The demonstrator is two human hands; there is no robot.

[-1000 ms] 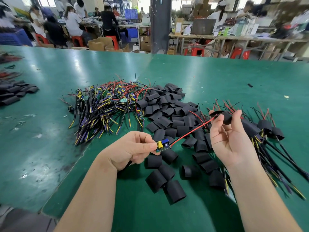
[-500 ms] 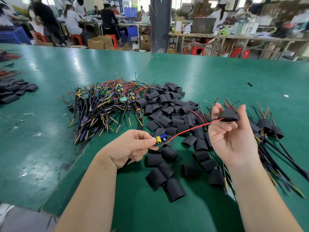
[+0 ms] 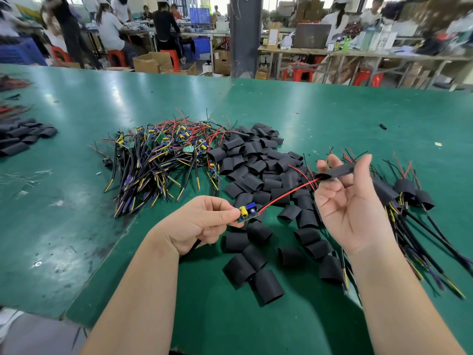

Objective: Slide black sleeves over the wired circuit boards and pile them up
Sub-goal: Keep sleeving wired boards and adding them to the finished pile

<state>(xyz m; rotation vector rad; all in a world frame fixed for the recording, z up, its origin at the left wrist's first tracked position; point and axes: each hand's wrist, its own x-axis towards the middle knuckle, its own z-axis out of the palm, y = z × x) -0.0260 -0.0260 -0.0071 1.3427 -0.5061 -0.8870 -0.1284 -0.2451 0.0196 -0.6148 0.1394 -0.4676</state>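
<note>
My left hand (image 3: 197, 224) pinches a small circuit board (image 3: 247, 212) with a yellow and a blue part, held above the green table (image 3: 320, 116). Its red wire (image 3: 284, 194) runs up and right into a flat black sleeve (image 3: 337, 171), which my right hand (image 3: 350, 203) holds between thumb and fingertips, palm facing me. A heap of loose black sleeves (image 3: 258, 162) lies under and behind both hands. Bare wired boards (image 3: 158, 160) form a tangle to the left. Sleeved boards (image 3: 407, 193) with trailing cables are piled at the right.
Another small group of black sleeves (image 3: 23, 137) lies at the far left edge. A seam in the table runs diagonally past my left arm. People sit at workbenches beyond the table, with red stools and cardboard boxes.
My right hand has lifted and turned the sleeve flatter, with the red wire's end now inside its mouth. My left hand has held the board almost still.
</note>
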